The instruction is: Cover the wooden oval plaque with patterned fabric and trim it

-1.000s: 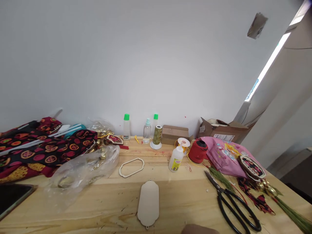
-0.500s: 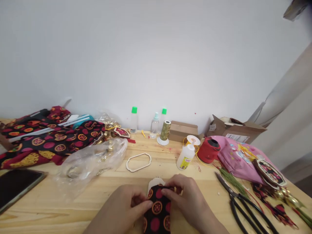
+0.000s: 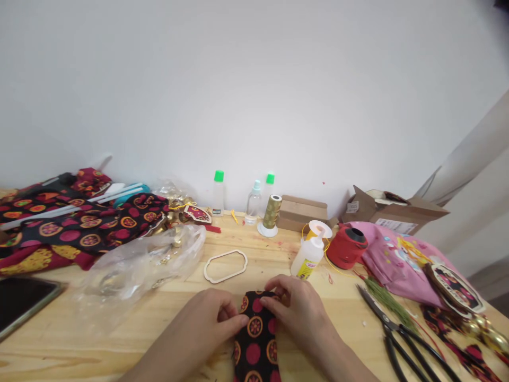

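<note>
A strip of black patterned fabric (image 3: pixel 254 339) with red dots and orange rings lies upright at the lower middle, its top end between my hands. My left hand (image 3: pixel 217 318) pinches its left edge with thumb and fingers. On the opposite edge, near the top, my right hand (image 3: pixel 292 310) grips the cloth between thumb and forefinger. The pale wooden plate under the fabric is hidden now. Just beyond my hands lies a thin wooden frame (image 3: pixel 245 261), touched by neither. A glue bottle (image 3: pixel 308 260) stands past my right hand.
Black scissors (image 3: pixel 392 323) lie at the right, near a pink bag (image 3: pixel 397 260) and a red thread cone (image 3: pixel 347 247). A clear plastic bag (image 3: pixel 147 265), a phone (image 3: pixel 26 302) and piled fabric (image 3: pixel 91 223) occupy the left. Bottles, a thread spool (image 3: pixel 272 212) and cardboard boxes (image 3: pixel 302 212) line the wall.
The fabric's top end has moved up over the pale wooden plate, which showed above it before. Both hands have shifted slightly upward with it, still pinching its edges.
</note>
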`<state>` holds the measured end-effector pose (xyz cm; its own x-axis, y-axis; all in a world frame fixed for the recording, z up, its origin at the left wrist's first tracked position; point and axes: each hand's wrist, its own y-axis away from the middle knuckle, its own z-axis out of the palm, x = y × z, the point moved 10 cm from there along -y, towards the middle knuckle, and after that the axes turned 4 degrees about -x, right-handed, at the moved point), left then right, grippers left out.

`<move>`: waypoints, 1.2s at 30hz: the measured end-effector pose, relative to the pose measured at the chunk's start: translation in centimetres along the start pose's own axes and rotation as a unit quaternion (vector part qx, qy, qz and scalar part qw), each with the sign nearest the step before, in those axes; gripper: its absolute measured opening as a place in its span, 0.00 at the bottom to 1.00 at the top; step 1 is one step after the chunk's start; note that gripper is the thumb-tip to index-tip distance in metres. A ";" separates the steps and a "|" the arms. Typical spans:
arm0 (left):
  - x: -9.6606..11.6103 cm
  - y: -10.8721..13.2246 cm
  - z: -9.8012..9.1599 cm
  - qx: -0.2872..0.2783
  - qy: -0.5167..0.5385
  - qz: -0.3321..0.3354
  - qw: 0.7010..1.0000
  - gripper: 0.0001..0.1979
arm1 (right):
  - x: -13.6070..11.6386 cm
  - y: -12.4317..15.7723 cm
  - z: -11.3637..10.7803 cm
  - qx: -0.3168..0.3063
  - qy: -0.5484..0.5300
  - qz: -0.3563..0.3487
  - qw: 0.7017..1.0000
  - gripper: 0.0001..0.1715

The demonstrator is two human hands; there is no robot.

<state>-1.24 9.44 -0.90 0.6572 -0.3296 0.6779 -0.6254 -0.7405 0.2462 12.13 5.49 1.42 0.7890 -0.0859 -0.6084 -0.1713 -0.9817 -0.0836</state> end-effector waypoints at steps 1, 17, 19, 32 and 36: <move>0.0 0.0 -0.1 0.007 -0.007 0.001 1.000 0.12 | 0.1 0.0 0.1 0.000 0.004 0.001 1.000 0.06; 4.1 2.8 -0.4 0.108 -0.199 0.186 0.956 0.13 | -1.0 1.1 -2.0 0.081 0.013 -0.071 0.994 0.06; 5.3 3.4 0.8 0.097 -0.239 0.268 0.928 0.17 | -1.5 1.5 -2.9 0.100 0.002 -0.096 0.990 0.06; 6.5 3.3 4.5 -0.084 -0.280 0.325 0.899 0.26 | -1.9 7.3 -3.2 0.126 0.054 -0.207 0.969 0.11; 5.6 2.9 4.8 -0.064 -0.283 0.332 0.898 0.25 | -1.1 9.1 -2.3 0.152 0.073 -0.254 0.952 0.10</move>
<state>2.65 2.60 0.31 0.2075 -0.9450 0.2530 -0.9777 -0.2092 0.0203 11.09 -3.73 3.11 0.8854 0.3433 -0.3135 0.1096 -0.8096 -0.5767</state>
